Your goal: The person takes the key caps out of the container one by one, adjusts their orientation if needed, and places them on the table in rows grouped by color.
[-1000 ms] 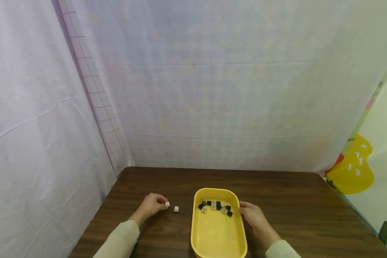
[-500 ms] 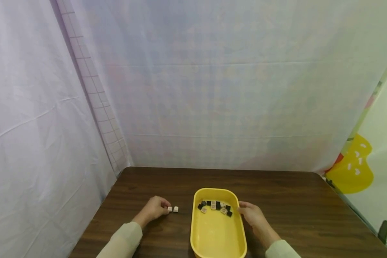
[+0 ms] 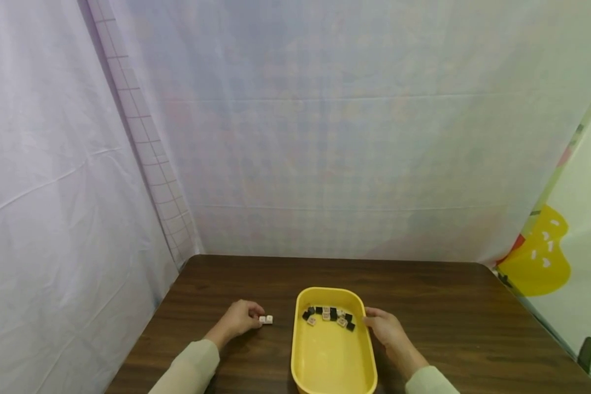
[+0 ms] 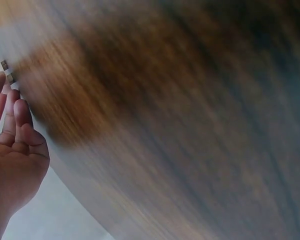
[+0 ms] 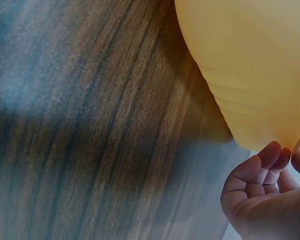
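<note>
The left hand [image 3: 240, 318] is low in the head view, left of the middle. Its thumb and fingers are bent close together and pinch a white block [image 3: 262, 319]. That block sits on the brown table [image 3: 448, 306], right next to a second block [image 3: 269, 319], also white, on its right side. They look like they touch.

The yellow bin [image 3: 334, 361] is at the bottom middle of the frame. The right hand [image 3: 386, 331], to the right of it, holds the bin's side, with the thumb at the rim and the fingers bent against the outside, as the right wrist view shows too. There is only a small gap between thumb and fingers, filled by the bin's wall.

In the far end of the bin are dark blocks [image 3: 333, 316] and pale blocks [image 3: 312, 321], mixed up. Both arms have pale sleeves [image 3: 189, 368]. A whitish curtain [image 3: 325, 137] fills the top of the frame.
</note>
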Available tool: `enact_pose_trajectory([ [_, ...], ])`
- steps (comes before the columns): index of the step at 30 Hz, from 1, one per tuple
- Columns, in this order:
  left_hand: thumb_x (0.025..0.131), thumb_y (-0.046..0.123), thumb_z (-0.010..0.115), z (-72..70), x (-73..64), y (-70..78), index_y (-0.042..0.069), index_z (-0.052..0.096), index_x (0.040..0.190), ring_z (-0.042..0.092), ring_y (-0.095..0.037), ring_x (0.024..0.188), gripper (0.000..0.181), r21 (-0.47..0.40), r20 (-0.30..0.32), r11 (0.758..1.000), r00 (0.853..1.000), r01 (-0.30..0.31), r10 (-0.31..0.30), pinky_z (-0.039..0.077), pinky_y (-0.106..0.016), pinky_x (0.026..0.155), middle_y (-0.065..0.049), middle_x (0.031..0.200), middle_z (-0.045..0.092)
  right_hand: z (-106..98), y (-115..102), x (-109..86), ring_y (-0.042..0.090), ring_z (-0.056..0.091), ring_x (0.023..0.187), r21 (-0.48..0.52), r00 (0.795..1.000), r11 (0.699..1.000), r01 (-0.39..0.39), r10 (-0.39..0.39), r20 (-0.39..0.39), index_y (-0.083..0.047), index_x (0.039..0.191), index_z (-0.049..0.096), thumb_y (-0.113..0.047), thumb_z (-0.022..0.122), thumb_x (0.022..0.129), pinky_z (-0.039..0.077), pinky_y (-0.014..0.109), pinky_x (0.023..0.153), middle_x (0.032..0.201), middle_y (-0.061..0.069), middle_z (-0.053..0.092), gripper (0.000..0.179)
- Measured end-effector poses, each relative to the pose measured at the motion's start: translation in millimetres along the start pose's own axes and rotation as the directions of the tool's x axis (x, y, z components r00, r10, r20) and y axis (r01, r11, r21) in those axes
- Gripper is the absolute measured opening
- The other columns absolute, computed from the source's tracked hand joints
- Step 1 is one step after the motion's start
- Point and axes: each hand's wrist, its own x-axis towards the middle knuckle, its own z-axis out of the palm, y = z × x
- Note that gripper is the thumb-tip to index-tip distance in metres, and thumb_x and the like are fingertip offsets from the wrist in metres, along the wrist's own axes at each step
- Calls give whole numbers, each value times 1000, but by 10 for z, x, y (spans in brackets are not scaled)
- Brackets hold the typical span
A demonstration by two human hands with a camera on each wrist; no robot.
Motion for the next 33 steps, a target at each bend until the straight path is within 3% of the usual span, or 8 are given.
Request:
enact_pose_trajectory([
  [4, 76, 1, 78, -8, 10, 18, -2, 71, 100, 54, -9, 68, 25, 4, -9, 1000, 1000, 10, -10, 46, -27, 63, 2, 75, 62, 4, -5, -3, 31, 62, 100, 4, 1000, 1000, 6, -6, -2, 11, 134, 52, -10, 57, 95, 51, 39, 80, 124, 30, 59, 45],
  [9, 85, 9, 74, -9, 45, 120, -1, 70, 110, 61, -21, 86, 27, 13, -41, 1000, 999, 24, -24, 51, -38, 75, -6, 94, 67, 7, -3, 4, 29, 63, 99, 7, 1000, 1000, 7, -7, 0, 11, 133, 52, -10, 56, 95, 50, 39, 80, 124, 29, 60, 44],
  [13, 91, 15, 71, 28, 110, 295, 0, 69, 115, 60, -32, 101, 29, -7, -65, 1000, 998, 5, -6, 50, -48, 83, -11, 108, 65, 6, 7, 12, 29, 63, 99, 10, 1000, 1000, 3, -2, -4, 11, 133, 53, -9, 56, 95, 50, 40, 81, 123, 29, 60, 44],
  [18, 91, 20, 72, 171, 243, 584, 5, 70, 115, 55, -35, 110, 28, -45, -71, 998, 997, -39, 36, 47, -53, 92, -12, 118, 59, 11, 19, 25, 33, 61, 103, -5, 1000, 1000, 21, -21, -11, 13, 132, 54, -9, 57, 94, 48, 48, 91, 124, 30, 60, 43],
  [26, 91, 22, 73, 499, 376, 856, 9, 71, 115, 40, -42, 132, 28, -54, 1, 999, 1000, 0, 0, 42, -58, 99, -20, 144, 43, 3, 13, 13, 43, 51, 119, -23, 999, 999, 39, -39, -7, 13, 132, 54, -9, 55, 94, 33, 61, 105, 132, 32, 54, 44],
  [33, 88, 20, 76, 620, 387, 930, 11, 74, 112, 34, -48, 135, 26, 14, 54, 999, 998, 29, -30, 35, -64, 102, -24, 149, 37, 12, 7, 9, 37, 58, 109, -22, 999, 999, 33, -34, -12, 12, 131, 55, -9, 56, 94, 43, 54, 96, 126, 30, 58, 43],
])
